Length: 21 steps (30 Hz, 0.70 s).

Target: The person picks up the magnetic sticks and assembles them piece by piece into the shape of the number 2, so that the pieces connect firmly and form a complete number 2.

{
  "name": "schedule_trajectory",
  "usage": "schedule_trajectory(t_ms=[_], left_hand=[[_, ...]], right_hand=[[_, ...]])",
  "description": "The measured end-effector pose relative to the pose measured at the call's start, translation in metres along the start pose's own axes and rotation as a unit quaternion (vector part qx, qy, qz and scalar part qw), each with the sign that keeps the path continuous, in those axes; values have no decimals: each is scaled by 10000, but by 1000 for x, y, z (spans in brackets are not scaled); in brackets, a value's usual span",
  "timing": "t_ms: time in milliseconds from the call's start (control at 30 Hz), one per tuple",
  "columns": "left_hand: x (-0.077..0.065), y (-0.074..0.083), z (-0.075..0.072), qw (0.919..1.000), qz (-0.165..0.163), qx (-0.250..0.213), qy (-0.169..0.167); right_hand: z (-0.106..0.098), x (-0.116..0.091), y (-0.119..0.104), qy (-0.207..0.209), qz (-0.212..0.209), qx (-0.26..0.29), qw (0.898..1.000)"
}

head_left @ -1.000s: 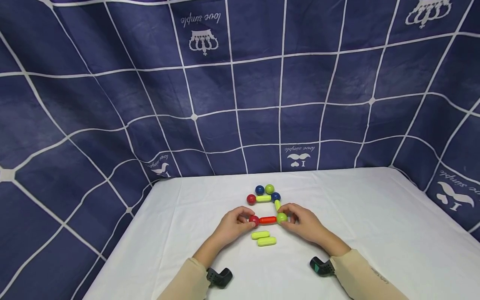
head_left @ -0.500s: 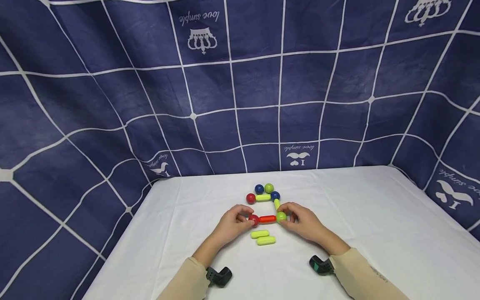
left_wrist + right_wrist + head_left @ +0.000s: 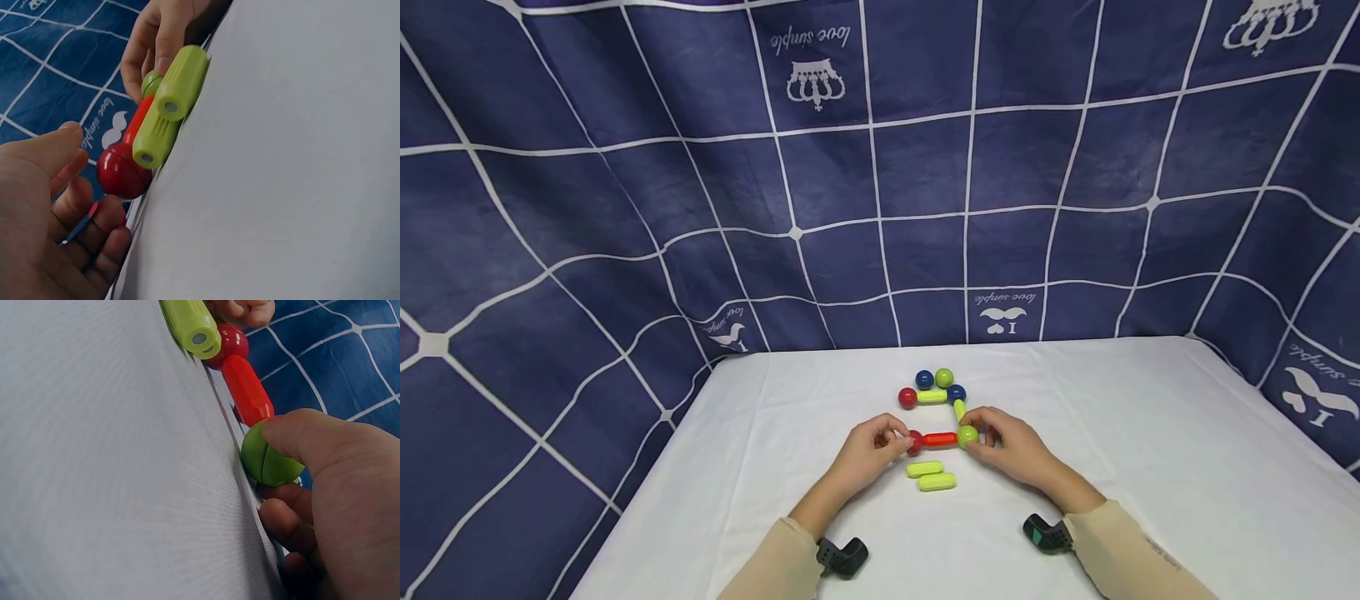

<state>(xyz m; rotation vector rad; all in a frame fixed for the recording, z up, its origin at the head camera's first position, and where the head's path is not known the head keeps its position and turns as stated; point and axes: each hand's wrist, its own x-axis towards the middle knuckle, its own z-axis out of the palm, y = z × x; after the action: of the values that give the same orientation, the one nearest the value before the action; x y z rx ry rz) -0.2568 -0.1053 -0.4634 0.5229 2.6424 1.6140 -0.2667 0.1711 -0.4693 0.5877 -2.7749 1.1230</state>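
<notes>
My right hand (image 3: 1011,446) pinches a green ball (image 3: 265,456) between thumb and fingers. A red stick (image 3: 940,439) joins that ball to a red ball (image 3: 122,172). My left hand (image 3: 868,450) is right beside this red ball, its thumb and fingers spread apart in the left wrist view. From the green ball a yellow-green stick (image 3: 959,410) runs back to a blue ball (image 3: 956,392). Another yellow-green stick (image 3: 932,397) links the blue ball to a second red ball (image 3: 907,397). The pieces form a shape with its left side unjoined.
Two loose yellow-green sticks, a nearer one (image 3: 937,482) and a farther one (image 3: 924,469), lie in front of the red stick. Behind the shape sit a loose blue ball (image 3: 924,379) and a green ball (image 3: 943,377). A blue checked cloth (image 3: 917,192) hangs behind the white table (image 3: 1150,433).
My left fingers have loosened from the red ball and drawn slightly left of it. The right hand keeps its hold on the green ball. The head view has shifted a little.
</notes>
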Motion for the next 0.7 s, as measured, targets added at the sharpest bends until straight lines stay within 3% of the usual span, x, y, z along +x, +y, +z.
schedule_trajectory(t_ms=[400,700], left_hand=[[-31,12,5,9941,175,1055,-176],[-32,8,9,9858,369,1624,-234]], right_hand=[[-1,-1,0,-37,-4,-43,10000],[-2,-1,-1,-40,54,-8,10000]])
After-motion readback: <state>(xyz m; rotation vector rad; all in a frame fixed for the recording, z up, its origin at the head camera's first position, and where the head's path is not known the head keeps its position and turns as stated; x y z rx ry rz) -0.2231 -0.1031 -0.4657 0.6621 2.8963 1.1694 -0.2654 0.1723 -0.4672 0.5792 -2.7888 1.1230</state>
